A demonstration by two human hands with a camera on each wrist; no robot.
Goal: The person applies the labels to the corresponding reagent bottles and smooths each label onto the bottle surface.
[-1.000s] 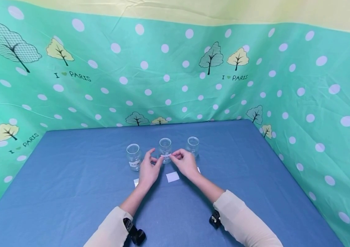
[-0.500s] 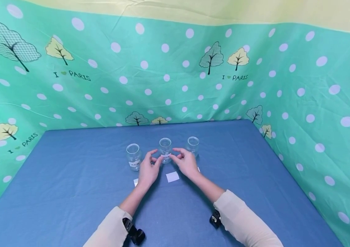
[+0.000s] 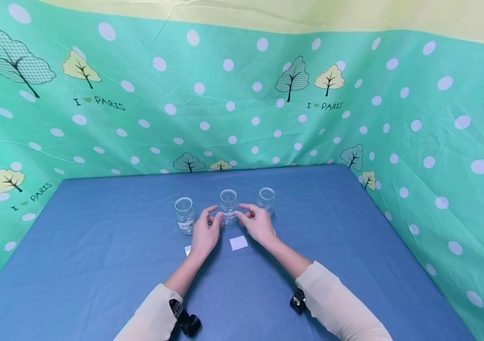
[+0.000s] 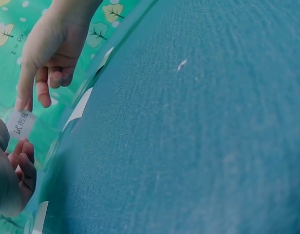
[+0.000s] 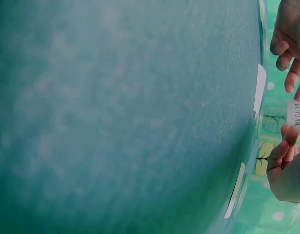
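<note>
Three clear glass jars stand upright in a row. The middle jar [image 3: 228, 201] bears a white label [image 3: 229, 215] with dark printed characters. My left hand [image 3: 206, 232] is at its left side, thumb extended to the label's left edge and index finger apart from the thumb. On the other side my right hand [image 3: 260, 225] touches the label's right end with its thumb, its index finger stretched along the jar. The left jar [image 3: 184, 215] has a similar label [image 3: 186, 225]. My right hand partly hides the right jar [image 3: 267, 196]. In the left wrist view the label [image 4: 21, 124] shows between both hands.
A white paper piece [image 3: 238, 243] lies before the middle jar. Another paper piece [image 3: 188, 250] shows beside my left wrist, and a third is mostly hidden behind my right hand. The blue-covered table [image 3: 109, 246] meets a green patterned curtain [image 3: 139, 94] behind and at the right.
My right index finger has opened away from the thumb at the label. My left thumb has drawn back slightly leftward along the label. The jars have stayed put.
</note>
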